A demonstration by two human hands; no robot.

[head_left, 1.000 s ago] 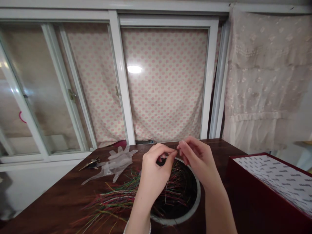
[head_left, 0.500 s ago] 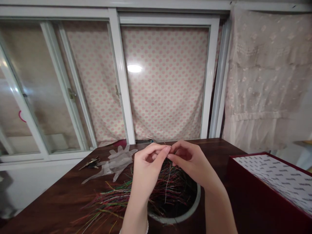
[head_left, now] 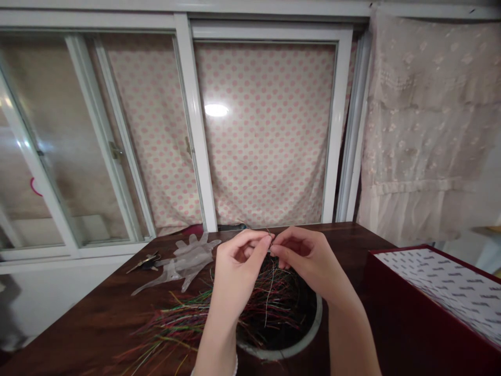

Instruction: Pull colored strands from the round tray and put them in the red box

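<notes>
1. Head view: the left hand (head_left: pixel 238 261) and the right hand (head_left: pixel 303 258) meet above the table (head_left: pixel 97 318), fingertips touching at the middle.
2. Both hands pinch one thin pale strand (head_left: pixel 268 292). Thumb and forefinger of each hand are closed on its top end, and the rest hangs down from the pinch toward 6 o'clock.
3. Under the hands lies a round hole (head_left: pixel 301 334) in the table, with a grey rim. The strand hangs over it.
4. A heap of coloured strands (head_left: pixel 188 318), red, green and yellow, lies across the hole and spreads over the table toward 8 o'clock from the hands. The left forearm covers a part of this heap.
5. At 10 o'clock from the hands, a clear plastic glove (head_left: pixel 183 261) lies flat on the table. Just beside it, further at 9 o'clock, is a small dark tool (head_left: pixel 144 262); it is too small to tell what it is.
6. At 4 o'clock stands a dark red box (head_left: pixel 438 313) with a patterned white top, well apart from the hands.
7. Behind the table is a window (head_left: pixel 195 130) with a dotted curtain (head_left: pixel 270 136), and a lace curtain (head_left: pixel 426 130) at 2 o'clock.
</notes>
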